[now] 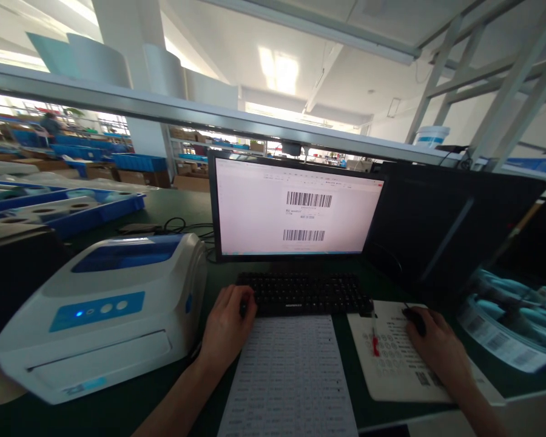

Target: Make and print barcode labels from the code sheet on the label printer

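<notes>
My left hand (227, 318) rests at the left end of a black keyboard (300, 294), its fingers bent over the keys and the thumb a little apart. No object shows in it. My right hand (439, 349) is wrapped over a black computer mouse (416, 321), which sits on a white printed pad (386, 376). Below the keyboard lies a printed sheet (291, 376) with rows of small text. Behind the keyboard stands a monitor (250, 206) whose screen displays two barcodes.
To the left stands a white label printer (118, 321) with a lit blue light. Rolls of labels (505, 334) lie at the right. A red-handled tool (375, 346) is on the pad. Blue trays (100, 212) sit at the back left, and a shelf (173, 112) runs above the monitor.
</notes>
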{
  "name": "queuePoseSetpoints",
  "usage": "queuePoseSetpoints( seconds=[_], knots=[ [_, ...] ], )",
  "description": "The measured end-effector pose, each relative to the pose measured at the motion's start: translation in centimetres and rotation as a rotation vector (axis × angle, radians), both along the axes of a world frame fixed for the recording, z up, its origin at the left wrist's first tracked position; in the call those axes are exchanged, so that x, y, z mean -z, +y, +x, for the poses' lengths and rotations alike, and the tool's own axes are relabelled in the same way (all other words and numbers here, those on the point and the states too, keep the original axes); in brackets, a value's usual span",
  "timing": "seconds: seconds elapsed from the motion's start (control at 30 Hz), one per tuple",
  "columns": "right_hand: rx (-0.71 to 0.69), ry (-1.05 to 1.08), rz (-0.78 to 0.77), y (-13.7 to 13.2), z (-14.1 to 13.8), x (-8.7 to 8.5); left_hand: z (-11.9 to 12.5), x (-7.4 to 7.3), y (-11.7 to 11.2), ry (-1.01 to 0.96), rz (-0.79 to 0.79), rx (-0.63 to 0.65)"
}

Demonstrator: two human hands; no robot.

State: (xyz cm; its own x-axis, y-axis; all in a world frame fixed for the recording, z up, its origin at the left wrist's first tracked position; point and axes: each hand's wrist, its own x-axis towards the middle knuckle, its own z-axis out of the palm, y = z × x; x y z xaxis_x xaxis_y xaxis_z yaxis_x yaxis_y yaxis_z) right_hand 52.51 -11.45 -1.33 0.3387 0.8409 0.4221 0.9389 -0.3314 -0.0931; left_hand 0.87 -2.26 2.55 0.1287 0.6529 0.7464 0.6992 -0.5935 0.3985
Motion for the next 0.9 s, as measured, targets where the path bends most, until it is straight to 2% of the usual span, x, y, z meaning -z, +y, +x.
queuePoseSetpoints(
  seconds=[0.37,0.57,0.9],
  knots=[
    [-0.079,0.037,0.053,0.8,1.5,2.0,-0.1,0.0,-0.3,-0.004,-0.033,0.013],
    [-0.161,0.078,0.034,1.0,2.0,2.5,-0.1,0.3,-0.1,-0.026,-0.021,-0.005],
    [-0.136,0.097,0.105,1.2,2.2,3.1,-0.3,0.7,-0.1,-0.031,-0.033,0.003]
  ],
)
